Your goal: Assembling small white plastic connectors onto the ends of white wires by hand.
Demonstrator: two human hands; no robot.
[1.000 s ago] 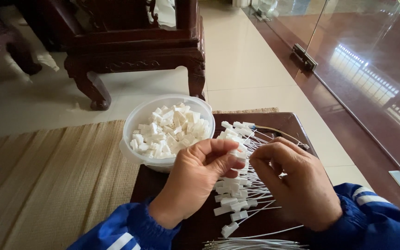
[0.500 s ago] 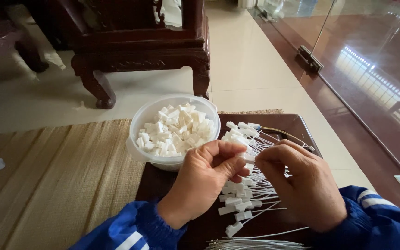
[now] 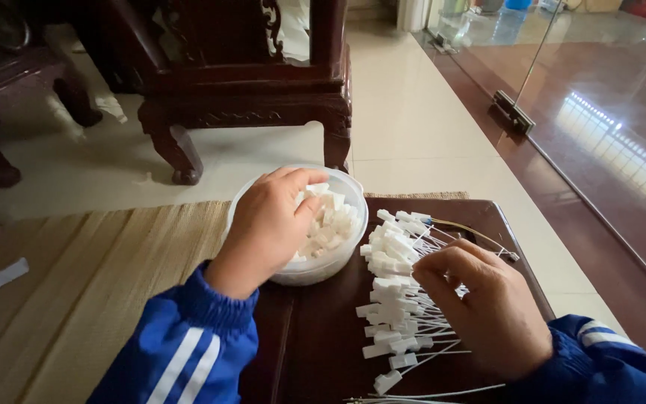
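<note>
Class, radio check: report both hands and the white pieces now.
Left hand reaching into tub of white blocks. Right hand resting on row of white wire tags. Nothing in between.

A dark wooden table (image 3: 323, 352) carries a clear tub (image 3: 353, 247) and white-headed wire ties (image 3: 394, 299).

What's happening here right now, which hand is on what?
A person in blue sleeves works at a dark wooden table. The left hand reaches into a clear plastic bowl of small white plastic blocks, fingers down among them. The right hand rests on a row of white blocks with thin wire tails laid across the table. Whether either hand grips a piece is hidden.
</note>
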